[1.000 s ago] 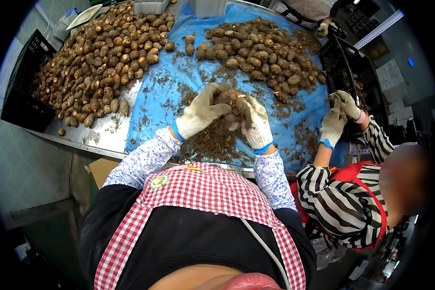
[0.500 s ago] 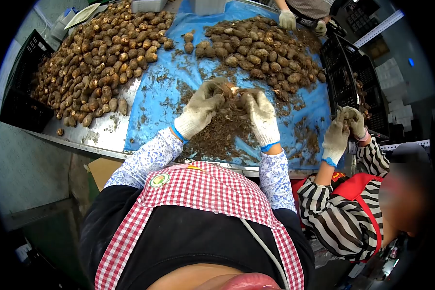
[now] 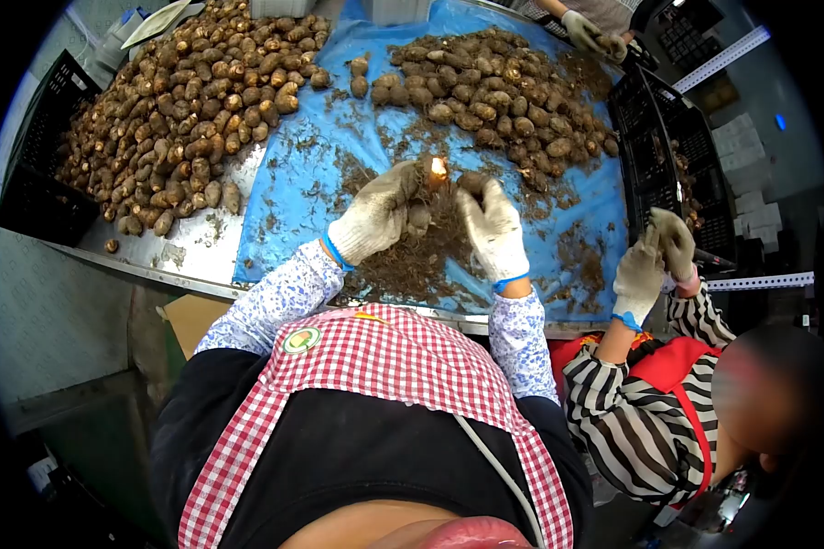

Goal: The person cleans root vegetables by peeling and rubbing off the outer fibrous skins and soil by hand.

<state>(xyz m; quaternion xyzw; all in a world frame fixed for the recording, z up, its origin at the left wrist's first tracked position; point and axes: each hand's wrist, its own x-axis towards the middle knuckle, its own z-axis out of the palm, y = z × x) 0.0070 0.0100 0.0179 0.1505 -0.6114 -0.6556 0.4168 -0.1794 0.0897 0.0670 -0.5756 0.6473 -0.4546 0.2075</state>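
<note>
The half-hidden tuber (image 3: pixel 439 172) has turned, clamped in left fingers (image 3: pixel 401 179), hold of right fingers (image 3: pixel 493 194) unclear.

Worktable (image 3: pixel 188 261), metal-topped, bare at its left corner; blue sheet (image 3: pixel 284 224) spread over the remainder, creased. Pale grey surface (image 3: pixel 55 302), far left — wall or floor, cannot be told. Floor (image 3: pixel 92 453), lower left, dark green and dimly lit. Cardboard (image 3: pixel 190 322), one piece, brown, just beside the table's near edge. Perforated metal bars, two, pale: one slanting at upper right (image 3: pixel 723 59), one near level (image 3: pixel 762 282) lower down. White stacked items (image 3: pixel 740 151), right background, contents indistinct. Black crates (image 3: pixel 687 41), upper right — in shadow.
</note>
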